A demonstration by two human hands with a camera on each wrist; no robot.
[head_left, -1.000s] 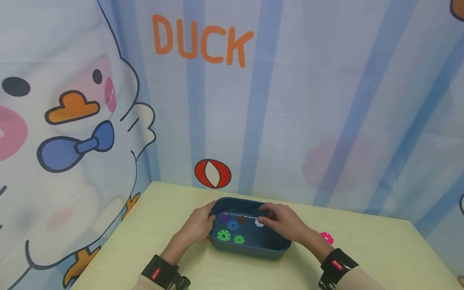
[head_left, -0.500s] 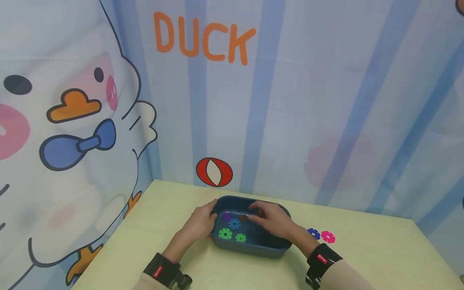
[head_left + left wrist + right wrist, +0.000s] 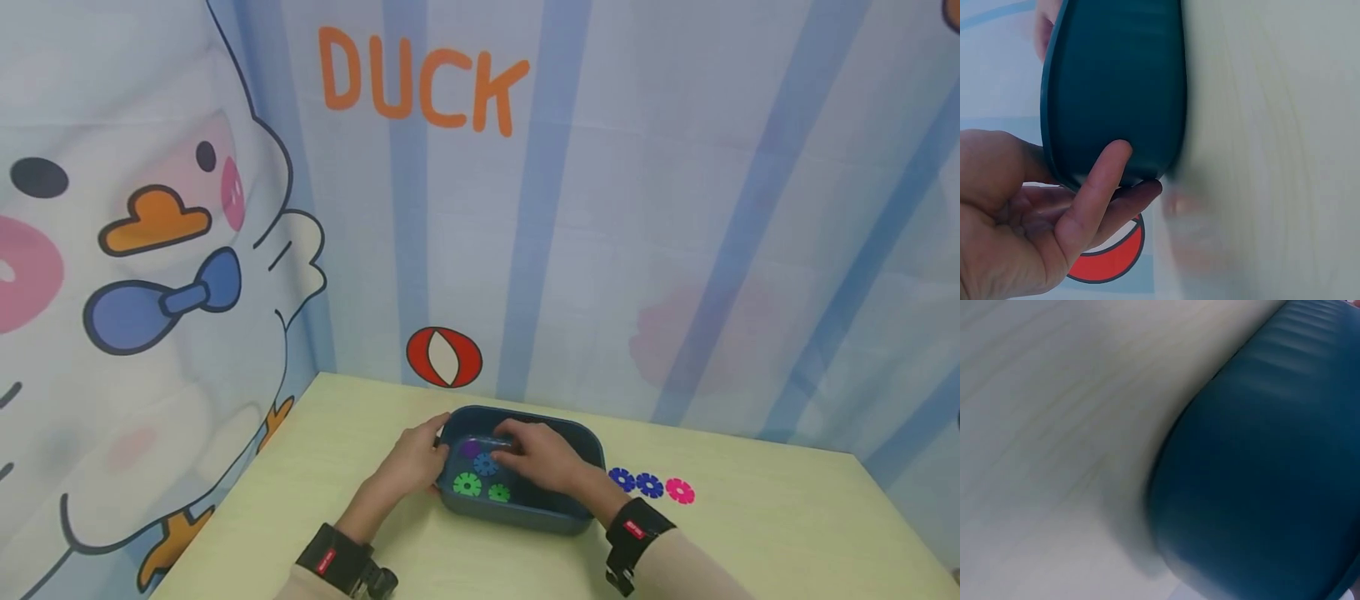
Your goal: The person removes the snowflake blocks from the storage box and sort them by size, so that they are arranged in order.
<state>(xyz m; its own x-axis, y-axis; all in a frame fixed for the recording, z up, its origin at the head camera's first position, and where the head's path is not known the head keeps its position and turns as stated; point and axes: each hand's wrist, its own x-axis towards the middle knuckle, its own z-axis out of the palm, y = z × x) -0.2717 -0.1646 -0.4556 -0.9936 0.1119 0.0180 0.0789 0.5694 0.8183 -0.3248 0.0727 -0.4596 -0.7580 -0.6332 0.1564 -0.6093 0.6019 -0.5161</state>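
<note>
My left hand (image 3: 415, 460) grips the left end of a dark blue plastic basin (image 3: 517, 523); in the left wrist view, fingers lie against the basin's (image 3: 1122, 75) outer wall. Over the basin's inside, my right hand (image 3: 547, 457) reaches in with bent fingers, its thumb and index tips apart. Whether it holds anything is hidden. Around its fingertips lie notched plastic discs: a purple disc (image 3: 469, 448), a blue disc (image 3: 486, 464), a large green disc (image 3: 467, 485) and a smaller green disc (image 3: 499, 493). In the right wrist view, only the basin's (image 3: 1260, 462) outer wall and tabletop show.
On the pale yellow table (image 3: 765, 533), right of the basin, two dark blue discs (image 3: 649, 486) and a pink disc (image 3: 680, 491) lie in a row. Behind the table hangs a striped cloth (image 3: 600, 250) printed with a duck.
My right hand has moved left inside the basin, covering the brown disc; the white disc has gone from sight. Its forearm has uncovered two dark blue discs on the table. The left hand keeps its grip.
</note>
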